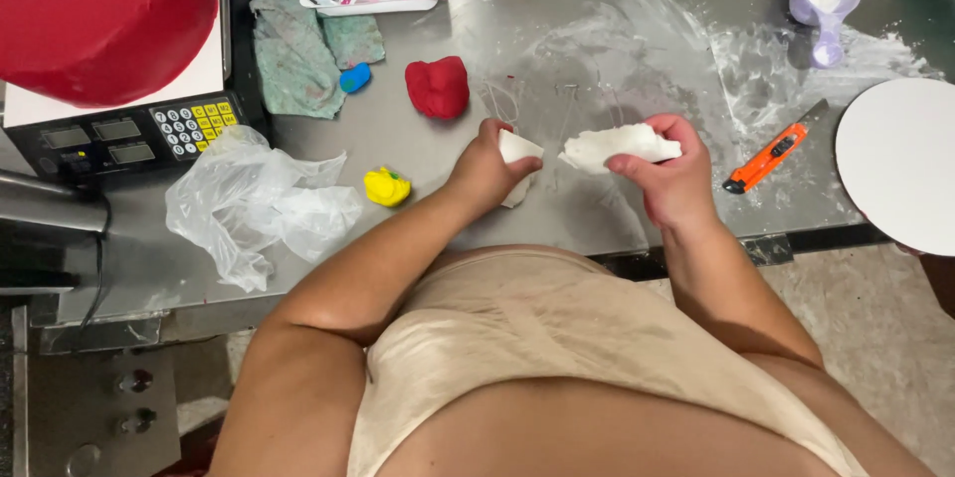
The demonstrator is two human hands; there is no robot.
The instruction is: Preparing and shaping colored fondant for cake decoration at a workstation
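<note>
Left hand [484, 171] closed round a small white dough lump [517, 149], its lower part hidden behind the fingers, right hand [668, 179] pinching a flattened white dough piece [619, 146], red dough lump [438, 87] on the steel table [557, 29] beyond.

We see bare steel table [557, 29] open beyond the hands; red lump [438, 87] far left, yellow lump [386, 187] and plastic bag [259, 203] left, orange knife [771, 157] right.
</note>
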